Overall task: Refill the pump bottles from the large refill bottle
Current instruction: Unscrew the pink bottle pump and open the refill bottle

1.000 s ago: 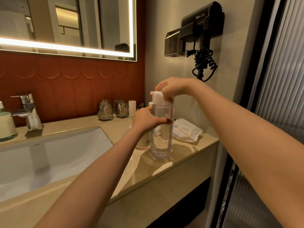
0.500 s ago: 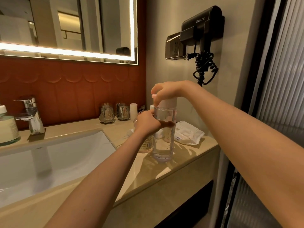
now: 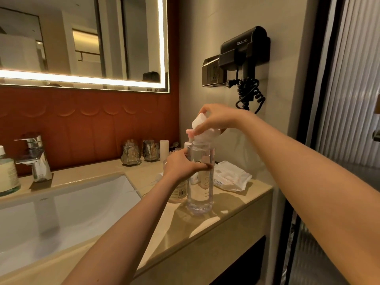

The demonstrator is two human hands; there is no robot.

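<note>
A tall clear bottle [image 3: 199,194] with clear liquid stands upright on the beige counter [image 3: 236,210]. My left hand [image 3: 183,165] grips its upper body. My right hand [image 3: 216,120] holds the white cap [image 3: 202,128] tilted just above the bottle's neck. Behind the clear bottle stands a pump bottle with a pink top [image 3: 189,132], mostly hidden. Another labelled bottle [image 3: 178,192] stands just left of the clear one, partly behind my left wrist.
A white sink basin [image 3: 67,210] lies to the left with a chrome tap [image 3: 36,157] and a green bottle [image 3: 8,173]. A wipes pack [image 3: 231,177] lies right of the bottles. Two glass jars [image 3: 141,153] stand at the back wall. A hair dryer [image 3: 244,50] hangs on the wall.
My right hand has lifted and tilted the white cap off the clear bottle's neck; earlier it sat straight on top. My left hand keeps its grip on the bottle.
</note>
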